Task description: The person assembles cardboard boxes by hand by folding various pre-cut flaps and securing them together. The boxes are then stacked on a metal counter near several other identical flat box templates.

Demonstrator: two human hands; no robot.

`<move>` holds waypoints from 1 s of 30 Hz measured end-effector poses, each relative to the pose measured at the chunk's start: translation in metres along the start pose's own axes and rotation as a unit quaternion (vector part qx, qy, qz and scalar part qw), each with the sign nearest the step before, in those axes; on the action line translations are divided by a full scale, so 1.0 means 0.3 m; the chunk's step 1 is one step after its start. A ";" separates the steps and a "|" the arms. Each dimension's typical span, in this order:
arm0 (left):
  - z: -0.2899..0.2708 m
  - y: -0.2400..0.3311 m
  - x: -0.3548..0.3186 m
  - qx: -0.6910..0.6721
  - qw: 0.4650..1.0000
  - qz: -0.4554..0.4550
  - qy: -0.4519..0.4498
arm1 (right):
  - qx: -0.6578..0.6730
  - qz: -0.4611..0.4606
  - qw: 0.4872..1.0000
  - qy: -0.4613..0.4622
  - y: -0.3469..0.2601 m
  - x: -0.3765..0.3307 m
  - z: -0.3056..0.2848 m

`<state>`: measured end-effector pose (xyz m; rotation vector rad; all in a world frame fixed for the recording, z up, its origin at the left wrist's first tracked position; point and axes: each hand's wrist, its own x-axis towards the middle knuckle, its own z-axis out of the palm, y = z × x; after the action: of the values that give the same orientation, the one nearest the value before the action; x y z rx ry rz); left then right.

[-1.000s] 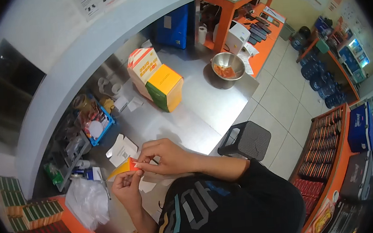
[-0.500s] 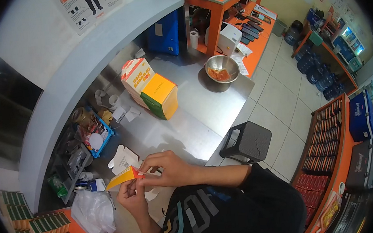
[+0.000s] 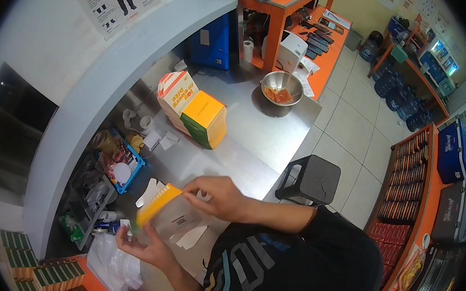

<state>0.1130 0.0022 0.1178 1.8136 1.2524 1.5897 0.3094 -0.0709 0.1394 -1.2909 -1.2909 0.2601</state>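
Gripping yellow carton (image 3: 160,204) by upper end with my right hand (image 3: 222,195) over steel desk (image 3: 253,152); my left hand (image 3: 154,251) open near lower end, contact unclear.

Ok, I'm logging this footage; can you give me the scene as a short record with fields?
Right hand: pinching the yellow carton by its right end
Left hand: fingers spread by the carton's left end; contact unclear
Surface: metal table
On it: carton stack; metal bowl with reddish-orange contents
Beside it: dark stool
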 end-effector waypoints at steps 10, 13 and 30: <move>0.043 0.054 -0.034 -0.123 0.982 -0.068 -0.127 | 0.105 0.234 0.963 -0.085 -0.001 0.027 -0.024; 0.063 0.105 -0.043 -0.100 0.977 0.000 -0.187 | 0.255 0.220 0.933 -0.130 -0.002 0.000 0.013; 0.049 0.098 -0.040 -0.200 0.962 -0.098 -0.159 | 0.305 0.206 0.926 -0.089 0.022 -0.042 0.066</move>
<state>0.1376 -0.0191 0.1307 1.5551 0.8607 1.2700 0.2924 -0.0672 0.1223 -0.9897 -0.9534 1.0155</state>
